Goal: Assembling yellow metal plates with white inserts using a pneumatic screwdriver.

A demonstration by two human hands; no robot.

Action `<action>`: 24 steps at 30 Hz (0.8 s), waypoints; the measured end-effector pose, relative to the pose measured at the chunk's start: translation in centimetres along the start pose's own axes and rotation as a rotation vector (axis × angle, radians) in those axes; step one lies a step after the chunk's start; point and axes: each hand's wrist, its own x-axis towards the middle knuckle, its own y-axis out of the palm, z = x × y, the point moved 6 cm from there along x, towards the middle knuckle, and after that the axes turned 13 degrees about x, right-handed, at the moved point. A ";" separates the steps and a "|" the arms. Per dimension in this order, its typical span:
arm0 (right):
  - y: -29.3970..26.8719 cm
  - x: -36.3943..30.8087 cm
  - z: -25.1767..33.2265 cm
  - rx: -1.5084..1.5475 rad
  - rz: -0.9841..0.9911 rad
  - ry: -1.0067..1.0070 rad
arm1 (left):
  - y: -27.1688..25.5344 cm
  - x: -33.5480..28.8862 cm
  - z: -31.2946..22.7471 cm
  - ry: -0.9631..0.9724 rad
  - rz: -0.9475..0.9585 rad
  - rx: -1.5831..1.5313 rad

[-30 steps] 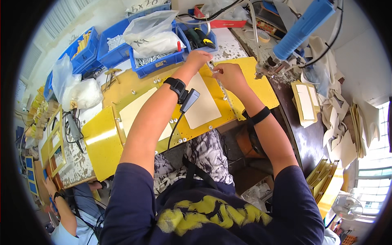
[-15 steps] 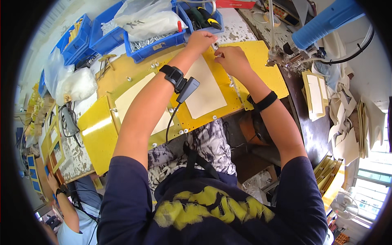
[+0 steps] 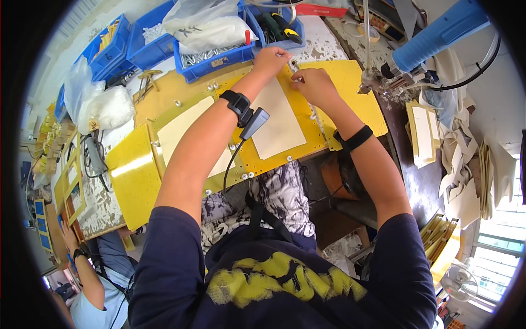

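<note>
Both hands work at the far edge of a yellow perforated panel [image 3: 310, 134]. My left hand [image 3: 272, 60] has its fingers closed in a pinch beside a small metal fitting [image 3: 293, 64]; what they hold is too small to make out. Just right of that fitting, my right hand [image 3: 316, 88] is closed too, its fingertips bent toward the seam, their contents hidden. A pale rectangular sheet [image 3: 278, 123] lies on the panel under my left forearm. To the left, a second pale sheet [image 3: 183, 129] is partly covered by that arm. White-headed fasteners [image 3: 290, 158] stand along the panel edges.
Blue bins at the back hold screws [image 3: 205, 56] and yellow-black handled pliers [image 3: 286, 28]. A blue power tool [image 3: 438, 35] hangs at the upper right. Yellow panels [image 3: 131, 170] lie at left. A co-worker's hand [image 3: 69, 237] is at the lower left.
The view has shifted slightly, so the bench appears a little lower and to the right. Both hands stay by the metal fitting, with only small finger movement.
</note>
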 end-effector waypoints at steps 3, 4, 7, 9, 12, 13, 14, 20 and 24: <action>-0.3 -0.2 0.1 -0.009 -0.021 -0.015 | 0.1 -0.2 -0.4 0.046 0.015 0.097; -0.6 -0.3 0.1 -0.019 -0.048 -0.025 | 0.2 -0.3 -0.5 0.046 0.016 0.098; -3.0 -1.3 1.8 0.185 -0.090 0.110 | -0.4 -0.7 -0.8 0.039 0.039 0.193; -5.4 -2.9 1.0 0.483 -0.137 0.184 | 0.3 -1.8 -0.5 -0.375 0.287 -0.320; -6.7 -5.8 1.2 1.008 -0.192 0.268 | -2.1 -3.2 -1.2 -0.020 0.327 -0.604; -6.7 -7.1 1.3 1.239 -0.199 0.283 | -2.8 -3.7 -0.1 -0.190 0.322 -0.757; -6.6 -8.5 1.6 1.321 -0.190 0.258 | -3.7 -4.7 -0.6 -0.359 0.318 -0.912; -2.7 -14.7 2.5 1.695 -0.142 0.276 | -7.7 -10.8 -2.2 -0.259 0.364 -0.938; -3.6 -15.2 0.5 1.318 -0.378 0.164 | -9.2 -16.4 -3.0 -0.347 0.302 -0.973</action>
